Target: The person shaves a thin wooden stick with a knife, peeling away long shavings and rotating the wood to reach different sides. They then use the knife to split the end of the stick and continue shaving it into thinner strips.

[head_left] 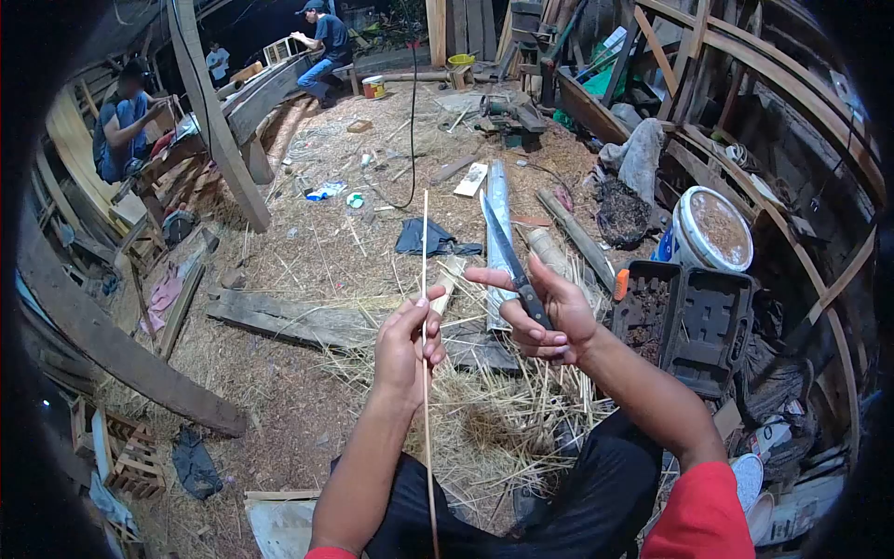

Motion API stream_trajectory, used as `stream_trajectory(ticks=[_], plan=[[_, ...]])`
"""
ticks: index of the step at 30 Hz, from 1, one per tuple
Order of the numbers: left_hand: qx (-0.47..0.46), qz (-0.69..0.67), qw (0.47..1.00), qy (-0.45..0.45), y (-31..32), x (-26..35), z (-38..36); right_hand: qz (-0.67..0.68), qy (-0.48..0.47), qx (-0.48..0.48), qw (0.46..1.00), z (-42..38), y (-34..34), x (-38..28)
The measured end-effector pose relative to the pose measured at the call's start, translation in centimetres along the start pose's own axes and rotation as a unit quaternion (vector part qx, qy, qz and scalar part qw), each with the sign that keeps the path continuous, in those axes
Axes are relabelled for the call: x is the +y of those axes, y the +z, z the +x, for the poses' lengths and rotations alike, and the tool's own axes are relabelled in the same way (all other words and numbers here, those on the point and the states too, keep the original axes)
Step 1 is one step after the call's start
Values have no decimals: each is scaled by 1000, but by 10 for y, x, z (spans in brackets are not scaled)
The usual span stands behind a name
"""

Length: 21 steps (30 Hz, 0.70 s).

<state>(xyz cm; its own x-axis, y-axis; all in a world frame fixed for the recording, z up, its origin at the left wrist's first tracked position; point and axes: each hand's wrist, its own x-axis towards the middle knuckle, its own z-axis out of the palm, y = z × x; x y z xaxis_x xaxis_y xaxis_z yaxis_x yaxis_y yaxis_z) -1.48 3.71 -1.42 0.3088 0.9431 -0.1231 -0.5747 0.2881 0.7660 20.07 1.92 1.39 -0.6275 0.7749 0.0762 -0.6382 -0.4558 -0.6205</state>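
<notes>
My left hand (pixel 403 347) is closed in a pinch around a long thin bamboo strip (pixel 425 252), which runs upright from near my lap to above the hand. To its right, my right hand (pixel 551 312) grips a knife (pixel 531 301) by its dark handle, the index finger stretched out to the left and the thumb raised. The knife's narrow blade (pixel 496 233) points up and slightly left, apart from the strip. Below both hands lies a pile of thin strips and shavings (pixel 503 410) on the ground between my legs.
An open black tool case (pixel 712 321) and a white bucket (pixel 712 228) stand at the right. A weathered plank (pixel 289 317) lies ahead on the left, near a slanted post (pixel 219 121). Two seated people (pixel 326 47) (pixel 121 130) work beside a long timber bench at the back left.
</notes>
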Motion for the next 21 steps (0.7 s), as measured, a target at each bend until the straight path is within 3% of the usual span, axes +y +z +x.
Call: stream_trajectory(ticks=[5, 16, 19, 21], plan=[[53, -28, 997, 54, 1, -6, 8, 60, -12, -41, 997, 0, 8, 13], [107, 92, 977, 159, -25, 2, 15, 85, -29, -53, 995, -2, -7, 17], [104, 84, 975, 176, -20, 5, 13, 78, -39, -30, 996, -4, -8, 16], [104, 75, 977, 173, -16, 6, 11, -79, -71, 123, 987, -1, -9, 18]])
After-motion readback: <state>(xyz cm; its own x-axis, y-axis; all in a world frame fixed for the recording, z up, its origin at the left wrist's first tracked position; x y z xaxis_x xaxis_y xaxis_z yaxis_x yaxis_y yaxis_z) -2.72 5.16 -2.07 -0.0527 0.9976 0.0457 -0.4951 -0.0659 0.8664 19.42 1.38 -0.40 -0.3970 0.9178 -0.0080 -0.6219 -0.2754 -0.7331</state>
